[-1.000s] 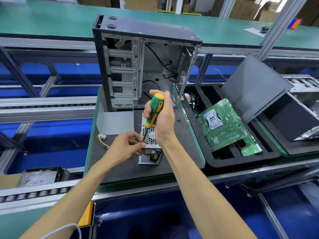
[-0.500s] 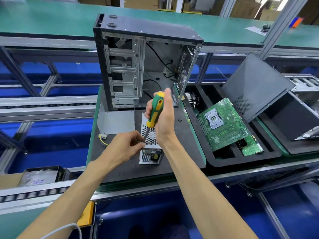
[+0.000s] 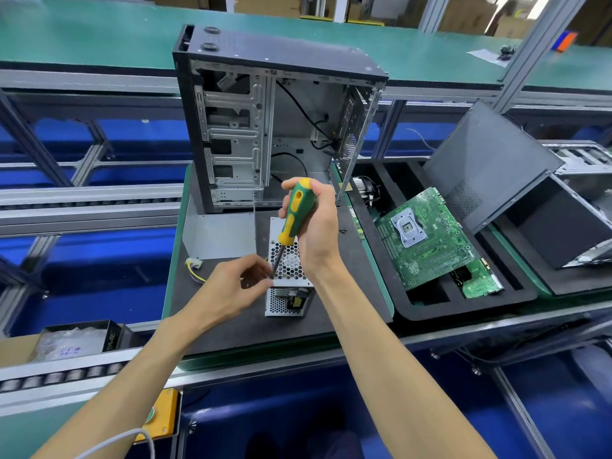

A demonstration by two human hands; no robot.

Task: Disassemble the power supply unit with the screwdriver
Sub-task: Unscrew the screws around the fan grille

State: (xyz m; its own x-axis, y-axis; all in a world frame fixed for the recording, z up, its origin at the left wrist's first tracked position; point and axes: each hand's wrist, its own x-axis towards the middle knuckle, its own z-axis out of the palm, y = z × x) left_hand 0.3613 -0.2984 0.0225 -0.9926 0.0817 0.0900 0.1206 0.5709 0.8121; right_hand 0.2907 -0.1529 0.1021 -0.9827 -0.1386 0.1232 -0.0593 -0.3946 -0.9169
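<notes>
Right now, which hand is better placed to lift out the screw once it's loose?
The left hand: its fingertips sit right at the screwdriver tip on the power supply unit. The right hand grips the handle.

Green-and-yellow screwdriver [image 3: 295,213], silver honeycomb-perforated power supply unit [image 3: 288,276], green motherboard [image 3: 427,236], black mat [image 3: 331,293], grey-black computer case [image 3: 275,120]
</notes>
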